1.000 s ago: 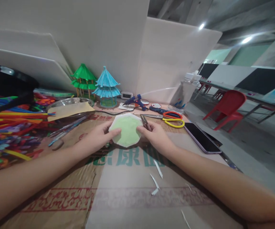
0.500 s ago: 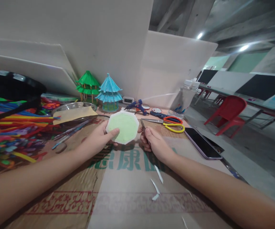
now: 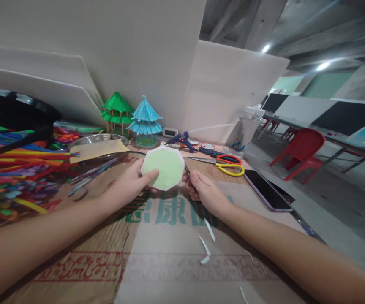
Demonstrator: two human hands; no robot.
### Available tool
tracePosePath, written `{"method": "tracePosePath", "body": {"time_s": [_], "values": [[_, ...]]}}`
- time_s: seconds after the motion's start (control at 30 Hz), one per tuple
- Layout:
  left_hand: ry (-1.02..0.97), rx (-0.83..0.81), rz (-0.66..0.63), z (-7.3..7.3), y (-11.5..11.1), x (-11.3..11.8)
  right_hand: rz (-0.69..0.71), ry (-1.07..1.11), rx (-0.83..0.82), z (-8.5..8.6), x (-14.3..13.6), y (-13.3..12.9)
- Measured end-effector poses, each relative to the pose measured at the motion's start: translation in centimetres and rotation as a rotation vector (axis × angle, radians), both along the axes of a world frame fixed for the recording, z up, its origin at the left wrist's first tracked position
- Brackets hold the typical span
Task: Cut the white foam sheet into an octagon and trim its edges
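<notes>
My left hand (image 3: pixel 143 176) grips a light green octagonal disc (image 3: pixel 164 168) with a white rim, thumb on its face and fingers behind. The disc is held tilted up above the cardboard, its green side towards me. At its right edge my right hand (image 3: pixel 201 185) is closed around a thin, dark metal tool (image 3: pixel 186 168). That tool's tip points up and lies against or very close to the rim; most of it is hidden in my fingers, so its exact kind does not show. White trimmed strips (image 3: pixel 205 249) lie on the table below.
Behind the disc stand a blue pavilion model (image 3: pixel 145 122) and a green one (image 3: pixel 117 110). A glue gun (image 3: pixel 182 140), red-and-yellow-handled scissors (image 3: pixel 228 164), a phone (image 3: pixel 268 190) and a plastic bottle (image 3: pixel 242 131) lie or stand to the right. Colourful pipe cleaners (image 3: pixel 14 169) fill the left.
The tool in my right hand has come closer to the disc's right edge, its tip now at the rim. My left hand keeps the disc nearly still.
</notes>
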State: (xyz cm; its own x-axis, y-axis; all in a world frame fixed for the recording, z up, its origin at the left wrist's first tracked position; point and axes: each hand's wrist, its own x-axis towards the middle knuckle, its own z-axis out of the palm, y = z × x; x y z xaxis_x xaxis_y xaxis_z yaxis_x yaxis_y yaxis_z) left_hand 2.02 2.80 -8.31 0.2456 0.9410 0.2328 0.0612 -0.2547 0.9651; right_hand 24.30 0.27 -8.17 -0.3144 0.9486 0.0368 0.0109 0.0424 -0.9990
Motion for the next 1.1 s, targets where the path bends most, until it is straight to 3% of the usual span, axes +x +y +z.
{"method": "tracePosePath", "body": {"time_s": [0.77, 1.1], "values": [[-0.035, 0.003, -0.003, 0.03, -0.08, 0.21, -0.052, -0.047, 0.037, -0.25, -0.10, 0.19], [0.055, 0.067, -0.043, -0.26, -0.25, 0.01, -0.059, 0.020, 0.025, -0.30, -0.42, -0.18]]}}
